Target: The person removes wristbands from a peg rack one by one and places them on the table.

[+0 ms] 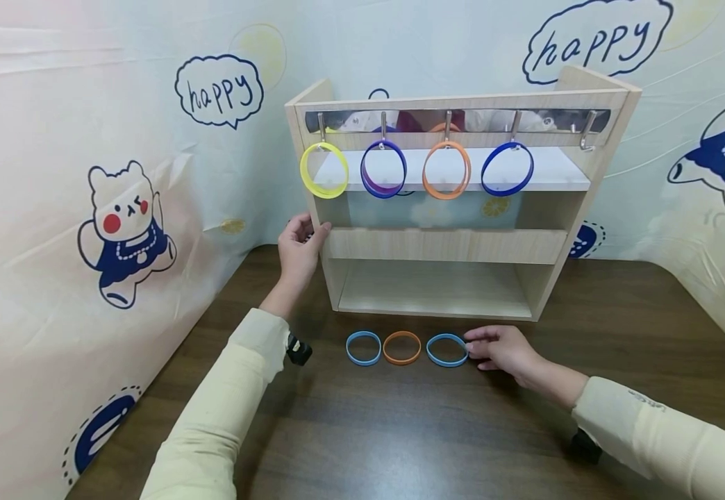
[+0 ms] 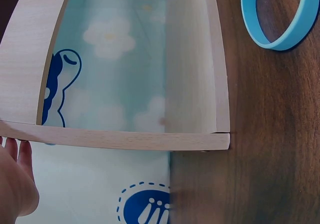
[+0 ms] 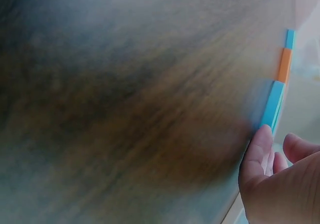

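Three silicone wristbands lie in a row on the table: a light blue wristband at left, an orange wristband in the middle, another light blue wristband at right. My right hand is at the right one, fingertips touching its right edge, thumb apart from it in the right wrist view. Beside the wooden shelf, my left hand has its fingers against the outer face of the left side panel, thumb at the front edge. Yellow, purple-blue, orange and dark blue wristbands hang from its hooks.
A shiny metal strip across the shelf's top front carries the hooks, with another hook at its right end. Below it are a white board and a lower compartment. A printed cloth surrounds the brown table.
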Tool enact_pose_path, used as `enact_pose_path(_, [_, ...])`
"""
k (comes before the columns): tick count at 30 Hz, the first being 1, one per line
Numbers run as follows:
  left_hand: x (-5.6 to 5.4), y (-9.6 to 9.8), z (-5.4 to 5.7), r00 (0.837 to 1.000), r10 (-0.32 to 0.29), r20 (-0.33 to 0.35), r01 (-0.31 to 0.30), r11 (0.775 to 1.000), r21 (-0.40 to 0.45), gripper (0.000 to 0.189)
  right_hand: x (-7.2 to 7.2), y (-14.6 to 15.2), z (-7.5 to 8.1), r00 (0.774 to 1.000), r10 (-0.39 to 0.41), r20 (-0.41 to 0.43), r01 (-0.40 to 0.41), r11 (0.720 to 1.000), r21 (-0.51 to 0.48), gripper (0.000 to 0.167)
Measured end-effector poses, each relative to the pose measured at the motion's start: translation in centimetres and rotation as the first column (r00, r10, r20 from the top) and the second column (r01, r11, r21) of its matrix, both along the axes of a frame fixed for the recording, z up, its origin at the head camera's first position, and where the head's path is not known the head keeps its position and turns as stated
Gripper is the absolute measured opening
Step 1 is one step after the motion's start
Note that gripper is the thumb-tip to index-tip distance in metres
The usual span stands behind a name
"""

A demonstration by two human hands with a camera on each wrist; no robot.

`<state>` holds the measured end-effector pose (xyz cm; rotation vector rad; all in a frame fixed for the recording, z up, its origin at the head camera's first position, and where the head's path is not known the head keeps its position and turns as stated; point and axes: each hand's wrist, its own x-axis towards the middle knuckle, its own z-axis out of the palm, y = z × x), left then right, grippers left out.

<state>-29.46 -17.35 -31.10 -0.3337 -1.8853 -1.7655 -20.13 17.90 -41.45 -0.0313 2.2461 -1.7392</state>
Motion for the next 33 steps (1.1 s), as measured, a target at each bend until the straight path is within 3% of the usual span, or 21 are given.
enact_pose_path(8, [-0.4, -0.2, -0.4, 1.0, -0.008, 0.007, 0.008, 1.0, 0.013, 0.029, -0.4, 0.3, 1.1, 0.999, -0.018, -0.035, 0.017, 1.0, -0.012, 0.039])
enact_pose_path(17, [0.1, -0.1, 0.0, 1.0, -0.008, 0.025, 0.008, 1.0, 0.005, 0.03, -0.7, 0.7, 2.5, 0.991, -0.025, -0.134, 0.021, 0.999, -0.035, 0.037])
enact_pose_path(33, [0.0, 0.0, 0.0, 1.0, -0.006, 0.024, 0.006, 1.0, 0.002, 0.032, -1.4, 1.4, 8.2, 0.95, -0.128, -0.284, 0.094, 0.987, -0.13, 0.041])
